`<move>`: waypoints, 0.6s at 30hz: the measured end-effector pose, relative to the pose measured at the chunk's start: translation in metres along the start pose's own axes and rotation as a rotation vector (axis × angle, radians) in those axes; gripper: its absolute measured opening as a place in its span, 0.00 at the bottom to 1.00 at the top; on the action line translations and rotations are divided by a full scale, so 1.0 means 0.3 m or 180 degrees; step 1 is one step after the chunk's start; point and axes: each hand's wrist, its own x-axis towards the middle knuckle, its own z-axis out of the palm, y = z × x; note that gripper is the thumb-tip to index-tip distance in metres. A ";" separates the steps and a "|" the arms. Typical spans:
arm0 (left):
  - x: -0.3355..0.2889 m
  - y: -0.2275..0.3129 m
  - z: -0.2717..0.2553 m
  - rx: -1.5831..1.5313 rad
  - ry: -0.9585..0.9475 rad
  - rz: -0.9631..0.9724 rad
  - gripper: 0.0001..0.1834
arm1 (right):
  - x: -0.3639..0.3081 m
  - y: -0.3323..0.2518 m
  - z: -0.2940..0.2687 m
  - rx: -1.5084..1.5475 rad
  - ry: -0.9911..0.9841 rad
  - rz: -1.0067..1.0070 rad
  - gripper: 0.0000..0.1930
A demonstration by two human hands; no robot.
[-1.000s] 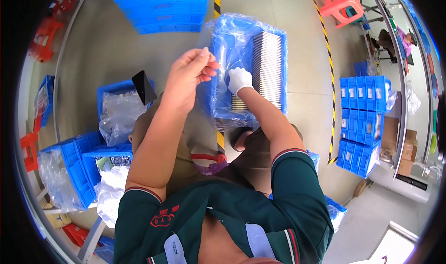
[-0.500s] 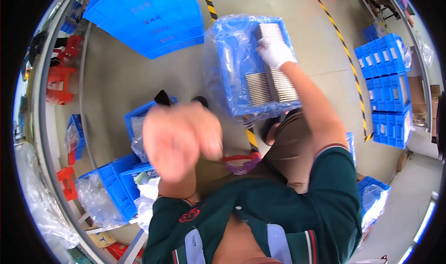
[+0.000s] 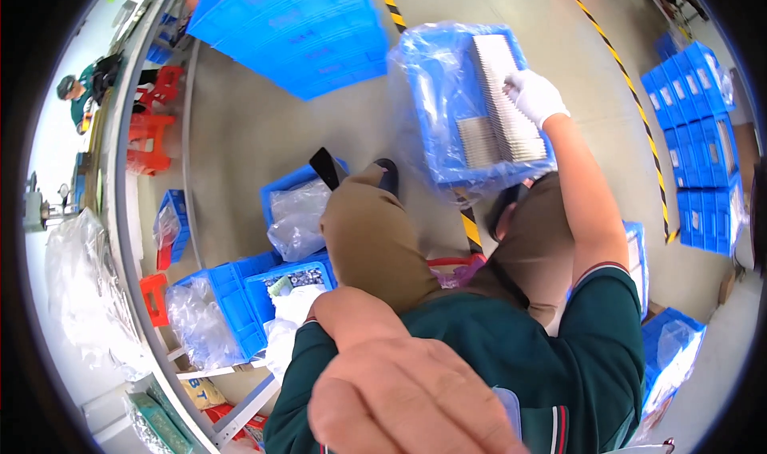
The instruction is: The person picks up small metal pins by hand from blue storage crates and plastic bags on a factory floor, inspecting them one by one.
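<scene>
My right hand (image 3: pixel 538 99), in a white glove, reaches into a blue bin (image 3: pixel 435 162) lined with clear plastic film (image 3: pixel 435 79). Its bent fingers are drawn together against the right side of a long row of thin, pale plates (image 3: pixel 497 63) set on edge. Whether a plate is pinched between the fingertips cannot be made out. To the left of that row stands a shorter row of similar plates (image 3: pixel 478 140). My left hand (image 3: pixel 415 398), bare, is raised close in front of my chest, its fingers stretched side by side. The lower edge cuts off its fingertips, and nothing shows in it.
Stacked blue crates (image 3: pixel 300 43) stand left of the bin, and more blue crates (image 3: pixel 691 146) at the right. By my left leg are a small-parts bin (image 3: pixel 292 281) and a bin holding plastic bags (image 3: pixel 300 210). A metal frame (image 3: pixel 121 214) runs along the left.
My left hand has come down and nearer, from over my lap to before my chest. My gloved hand has shifted to the long row's right side. The whole view has slid, so things appear farther right.
</scene>
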 end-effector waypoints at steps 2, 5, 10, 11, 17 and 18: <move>-0.002 -0.008 0.009 -0.0043 -0.0008 0.0043 0.07 | -0.068 0.077 -0.054 0.0229 0.0313 0.0154 0.11; 0.003 -0.059 0.018 -0.0837 -0.0052 -0.0198 0.08 | -0.229 0.229 -0.083 0.0477 0.1196 0.0370 0.10; 0.036 -0.206 0.264 -0.1306 0.1598 0.0270 0.11 | -0.763 0.591 -0.059 -0.0211 0.0991 0.1757 0.10; 0.039 -0.252 0.318 -0.1296 0.2538 0.0976 0.12 | -0.861 0.657 -0.041 0.0013 0.1040 0.2140 0.10; 0.002 -0.308 0.186 -0.1418 0.0418 -0.0845 0.05 | -1.476 0.935 0.028 -0.0593 0.0840 0.3804 0.14; 0.011 -0.343 0.106 -0.1282 -0.0147 -0.1194 0.06 | -1.439 0.825 0.060 -0.0617 0.1044 0.4110 0.16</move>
